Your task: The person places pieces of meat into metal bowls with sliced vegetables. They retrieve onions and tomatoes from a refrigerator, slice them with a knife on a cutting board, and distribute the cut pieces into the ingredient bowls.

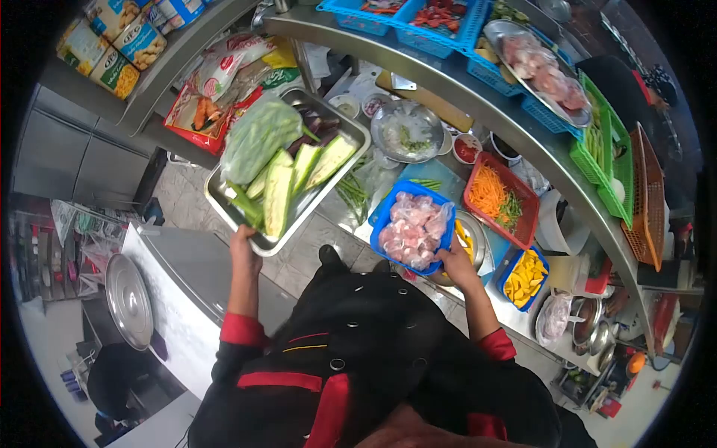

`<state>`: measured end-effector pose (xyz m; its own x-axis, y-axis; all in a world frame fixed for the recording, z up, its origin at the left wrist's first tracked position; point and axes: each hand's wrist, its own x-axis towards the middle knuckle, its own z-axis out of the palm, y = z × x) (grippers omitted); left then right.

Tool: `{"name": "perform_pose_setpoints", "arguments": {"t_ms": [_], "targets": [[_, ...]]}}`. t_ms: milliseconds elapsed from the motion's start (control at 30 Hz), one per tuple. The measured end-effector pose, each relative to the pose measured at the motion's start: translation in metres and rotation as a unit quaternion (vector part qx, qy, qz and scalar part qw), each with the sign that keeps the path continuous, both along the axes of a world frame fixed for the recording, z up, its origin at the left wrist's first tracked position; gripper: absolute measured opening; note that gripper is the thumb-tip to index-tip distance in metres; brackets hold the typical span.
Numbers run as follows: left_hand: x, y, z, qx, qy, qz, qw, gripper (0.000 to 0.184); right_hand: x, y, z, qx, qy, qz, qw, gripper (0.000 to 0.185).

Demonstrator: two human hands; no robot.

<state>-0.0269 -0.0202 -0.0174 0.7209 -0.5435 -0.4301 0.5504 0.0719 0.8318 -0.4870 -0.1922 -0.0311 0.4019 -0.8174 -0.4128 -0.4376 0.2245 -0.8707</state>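
My left hand (243,257) grips the near edge of a steel tray (360,133), its fingers partly hidden under the rim. Halved eggplants (278,198) lie in that tray beside a plastic bag of green vegetables (261,138) and some dark whole eggplants (317,125). With my right hand (457,265) I hold a blue basket (385,213) by its near right side. Pale pink raw meat pieces (414,230) in clear plastic fill the basket. It is held over the counter's front part, close to a steel bowl (478,237) with yellow pieces.
On the counter are a red basket (532,224) of shredded carrot, a blue basket (525,280) of yellow pieces and a steel bowl (407,131). A steel shelf (448,71) with baskets overhangs them. A white-topped unit (175,299) stands at my left.
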Motion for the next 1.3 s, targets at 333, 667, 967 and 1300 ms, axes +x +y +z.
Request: {"name": "perform_pose_setpoints", "arguments": {"t_ms": [333,667,967,1300], "targets": [[-0.048,0.071,0.183,-0.074,-0.07,-0.031,0.994,0.053,0.001,-0.02,0.011,0.101,-0.078,0.033,0.991,0.08],[-0.09,-0.057,0.306,-0.203,-0.095,-0.146,0.964,0.053,-0.001,-0.021,0.012,0.084,-0.129,0.046,0.987,0.079],[-0.172,-0.256,0.313,-0.262,-0.136,-0.144,0.944,0.053,0.0,-0.008,0.027,0.047,-0.098,0.033,0.993,0.077],[-0.155,-0.309,0.273,-0.159,-0.133,-0.193,0.959,0.047,0.039,-0.002,-0.008,0.04,-0.064,0.015,0.997,0.076]]}}
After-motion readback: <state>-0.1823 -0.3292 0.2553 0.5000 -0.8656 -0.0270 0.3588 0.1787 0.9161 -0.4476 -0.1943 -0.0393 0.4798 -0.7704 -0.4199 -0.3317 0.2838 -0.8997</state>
